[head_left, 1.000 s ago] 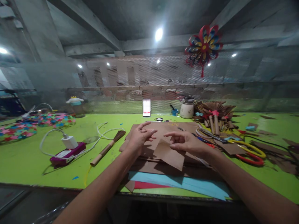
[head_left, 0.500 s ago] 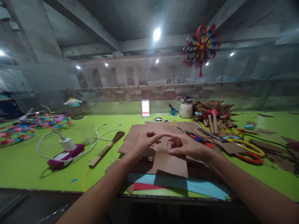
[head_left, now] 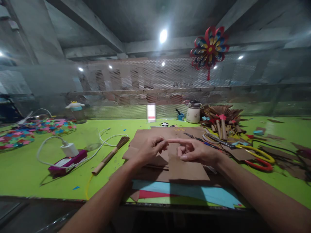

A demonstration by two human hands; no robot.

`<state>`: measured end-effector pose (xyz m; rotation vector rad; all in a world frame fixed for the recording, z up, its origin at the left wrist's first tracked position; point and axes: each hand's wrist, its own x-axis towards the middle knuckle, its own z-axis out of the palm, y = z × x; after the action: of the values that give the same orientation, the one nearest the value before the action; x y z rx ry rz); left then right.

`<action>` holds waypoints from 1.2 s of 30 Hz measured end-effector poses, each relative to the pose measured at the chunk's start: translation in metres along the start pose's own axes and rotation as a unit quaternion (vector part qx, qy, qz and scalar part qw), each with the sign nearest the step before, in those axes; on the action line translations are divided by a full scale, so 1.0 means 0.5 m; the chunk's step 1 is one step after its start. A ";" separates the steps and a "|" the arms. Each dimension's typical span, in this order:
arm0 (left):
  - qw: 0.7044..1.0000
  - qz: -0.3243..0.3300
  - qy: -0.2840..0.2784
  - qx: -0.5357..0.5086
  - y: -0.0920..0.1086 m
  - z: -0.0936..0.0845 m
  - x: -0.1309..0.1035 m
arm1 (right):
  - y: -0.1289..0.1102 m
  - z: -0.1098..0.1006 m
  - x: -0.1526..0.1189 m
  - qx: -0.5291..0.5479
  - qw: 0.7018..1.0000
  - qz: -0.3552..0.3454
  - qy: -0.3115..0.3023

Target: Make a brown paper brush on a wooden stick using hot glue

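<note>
A small piece of brown paper [head_left: 189, 170] hangs tilted from my right hand [head_left: 194, 151], whose thumb and curled fingers pinch its upper part while the index finger stretches left. My left hand [head_left: 154, 148] is closed, its fingertips pressed together beside that index fingertip; whether anything is between them is too small to tell. Beneath both hands lie larger brown sheets [head_left: 142, 137]. Light blue paper [head_left: 206, 193] and red paper [head_left: 155, 194] lie along the near edge of the table.
Left are a rolled paper stick with fringe [head_left: 107, 160], a purple power strip [head_left: 81, 157] with a white charger, and colourful stars [head_left: 17, 137]. Right are scissors [head_left: 259, 153] and paper scraps. Behind stand a phone [head_left: 151, 112] and a white jar [head_left: 193, 113].
The small brown paper has shifted right and swung with my right hand. My left fingers have drawn closer together near my right index fingertip.
</note>
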<state>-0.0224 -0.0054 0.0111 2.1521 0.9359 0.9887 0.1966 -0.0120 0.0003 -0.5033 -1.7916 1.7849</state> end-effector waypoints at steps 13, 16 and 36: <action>0.964 -0.125 0.105 -0.210 -0.014 0.002 0.003 | -0.007 0.036 0.002 -0.043 0.999 0.032 -0.006; 0.958 -0.125 0.092 -0.243 -0.008 -0.002 0.000 | -0.005 0.036 0.004 -0.047 0.998 0.037 -0.009; 0.975 -0.090 0.016 -0.200 0.007 0.005 -0.003 | 0.013 0.016 0.005 -0.496 0.866 -0.039 0.054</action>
<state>-0.0197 -0.0093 0.0117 1.6911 0.8454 1.0238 0.1888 -0.0166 -0.0054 -0.8635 -2.5020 0.6233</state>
